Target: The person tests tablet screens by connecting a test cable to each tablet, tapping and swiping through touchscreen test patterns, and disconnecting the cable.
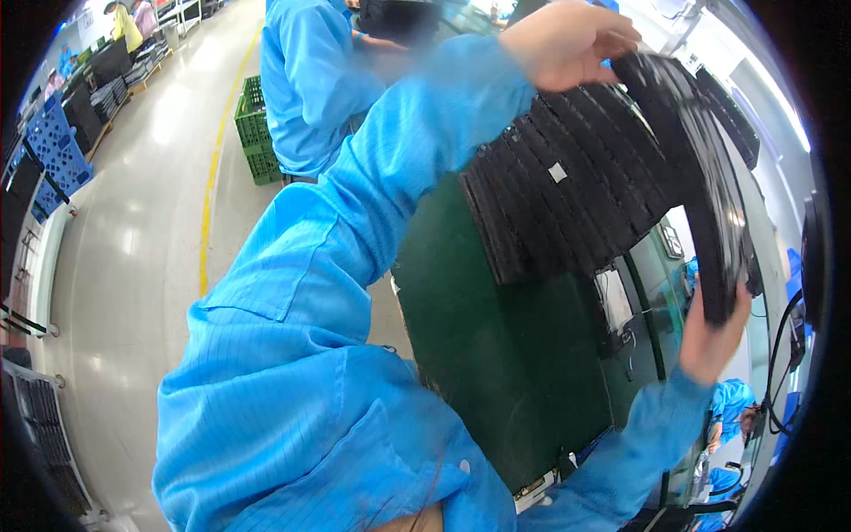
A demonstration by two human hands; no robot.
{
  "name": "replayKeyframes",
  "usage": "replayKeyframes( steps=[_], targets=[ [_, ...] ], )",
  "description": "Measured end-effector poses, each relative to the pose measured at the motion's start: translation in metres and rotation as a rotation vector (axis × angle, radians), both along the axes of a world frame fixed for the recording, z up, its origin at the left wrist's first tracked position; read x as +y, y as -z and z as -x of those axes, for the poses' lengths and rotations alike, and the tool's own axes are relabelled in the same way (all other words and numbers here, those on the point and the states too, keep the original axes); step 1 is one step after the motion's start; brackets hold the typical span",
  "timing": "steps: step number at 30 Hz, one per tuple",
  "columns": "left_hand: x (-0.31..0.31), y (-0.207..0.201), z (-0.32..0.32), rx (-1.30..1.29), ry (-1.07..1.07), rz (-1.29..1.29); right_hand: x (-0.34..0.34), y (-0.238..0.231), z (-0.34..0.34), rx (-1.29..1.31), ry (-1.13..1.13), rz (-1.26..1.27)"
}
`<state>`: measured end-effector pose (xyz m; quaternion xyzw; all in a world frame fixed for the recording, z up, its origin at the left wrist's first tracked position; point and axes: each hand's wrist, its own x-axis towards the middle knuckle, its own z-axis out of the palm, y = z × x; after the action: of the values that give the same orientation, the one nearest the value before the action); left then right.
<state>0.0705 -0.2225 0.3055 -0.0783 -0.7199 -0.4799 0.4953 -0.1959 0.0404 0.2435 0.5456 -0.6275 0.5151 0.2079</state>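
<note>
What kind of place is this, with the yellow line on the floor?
Probably a factory or workshop. The yellow line seems to mark a walkway, there are green plastic crates, and a nearby worker wears a blue work jacket.

Above the green table [496,372], the black tray-like piece [707,230] I hold is smeared by motion, its surface detail lost, and it hides some fingers of my right hand [707,346]. My left hand [567,44] and cuff cover a far corner of the stack of black trays [576,213] on the table. Left of the table, a co-worker's [306,80] head is cut off by the upper edge; distant people [128,27] are too small to make out.
</note>
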Motion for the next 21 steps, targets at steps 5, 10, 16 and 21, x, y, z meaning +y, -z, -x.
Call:
replayKeyframes(
  steps=[5,10,16,21],
  targets=[
    [0.071,0.055,-0.020,-0.206,0.614,-0.567,0.125,0.070,-0.031,-0.810,-0.009,0.340],
    [0.131,0.138,-0.010,-0.653,0.847,-0.654,0.207,0.159,-0.091,-0.481,0.240,0.115],
    [0.158,0.220,0.005,-0.903,0.942,-0.797,0.264,0.206,-0.121,-1.147,0.419,0.113],
    [0.159,0.261,0.017,-1.067,0.738,-0.873,0.257,0.221,-0.134,-1.254,0.651,-0.023]
  ],
)
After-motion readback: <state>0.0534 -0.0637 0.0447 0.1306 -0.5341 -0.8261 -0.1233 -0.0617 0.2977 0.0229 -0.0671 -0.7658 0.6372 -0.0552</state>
